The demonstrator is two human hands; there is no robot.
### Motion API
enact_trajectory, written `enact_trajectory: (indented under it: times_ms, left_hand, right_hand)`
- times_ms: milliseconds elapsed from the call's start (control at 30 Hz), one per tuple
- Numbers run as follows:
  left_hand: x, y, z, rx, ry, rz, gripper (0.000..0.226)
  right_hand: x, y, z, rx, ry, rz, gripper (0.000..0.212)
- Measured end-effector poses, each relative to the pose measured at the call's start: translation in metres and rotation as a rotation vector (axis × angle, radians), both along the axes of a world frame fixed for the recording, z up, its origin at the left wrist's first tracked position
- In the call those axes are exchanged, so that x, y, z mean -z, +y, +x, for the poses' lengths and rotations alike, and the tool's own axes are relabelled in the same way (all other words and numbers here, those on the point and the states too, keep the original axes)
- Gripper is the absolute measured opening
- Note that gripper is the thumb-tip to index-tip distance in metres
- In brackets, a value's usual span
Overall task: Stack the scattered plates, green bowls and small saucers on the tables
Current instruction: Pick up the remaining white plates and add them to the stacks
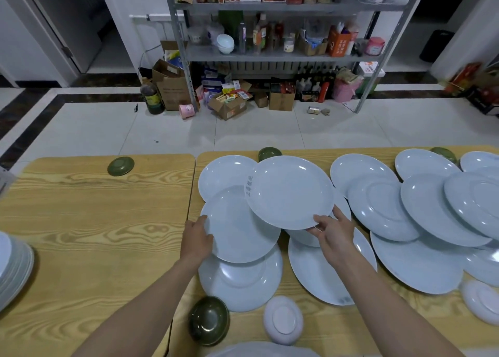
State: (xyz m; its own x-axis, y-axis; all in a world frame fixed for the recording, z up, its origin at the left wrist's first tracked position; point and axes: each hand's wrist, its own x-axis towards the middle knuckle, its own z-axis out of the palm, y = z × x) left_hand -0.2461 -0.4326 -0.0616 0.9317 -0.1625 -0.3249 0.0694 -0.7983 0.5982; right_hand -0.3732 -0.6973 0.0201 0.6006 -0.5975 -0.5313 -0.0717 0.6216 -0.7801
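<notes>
My right hand [333, 232] pinches the near rim of a white plate [290, 192] and holds it tilted above the others. My left hand [197, 237] grips the left edge of a second white plate [237, 232], which lies on an upside-down plate [243, 281]. Several more white plates [421, 208] overlap across the right table. Green bowls lie upside down at the near edge [209, 320], on the left table [120, 166] and at the far edge [269, 153]. A small white saucer [283, 319] lies face down near me.
A stack of white plates [13, 270] stands at the left table's [81, 221] near left edge. Another saucer [483, 301] lies at the right. A seam runs between the two wooden tables. Beyond them are a tiled floor, cardboard boxes [229, 105] and a metal shelf [270, 54].
</notes>
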Motion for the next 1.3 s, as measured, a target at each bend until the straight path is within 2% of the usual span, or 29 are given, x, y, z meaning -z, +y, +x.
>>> enact_trajectory:
  times_ms: [200,400,600,833,1033,1300]
  left_hand:
    - [0.005,0.004,0.005,-0.204,0.124,-0.293,0.063]
    - [0.004,0.008,0.002,-0.382,0.162,-0.5,0.074]
    - [-0.004,0.01,-0.012,-0.44,0.161,-0.652,0.071]
    - [-0.02,0.02,-0.037,-0.666,0.145,-0.827,0.074]
    - [-0.032,0.041,-0.052,-0.847,0.063,-0.936,0.074]
    - [-0.035,0.08,-0.066,-1.001,-0.035,-0.955,0.074]
  right_hand:
    - [0.001,0.008,0.0,-0.007,-0.009,0.003,0.061]
    - [-0.003,0.013,0.0,-0.022,-0.04,0.028,0.061]
    - [-0.008,0.015,0.002,-0.054,-0.074,0.035,0.06]
    - [-0.016,0.017,0.012,-0.111,-0.105,0.056,0.061]
    - [-0.016,0.029,0.025,-0.184,-0.118,0.102,0.062]
    - [-0.01,0.078,0.041,-0.339,-0.141,0.113,0.057]
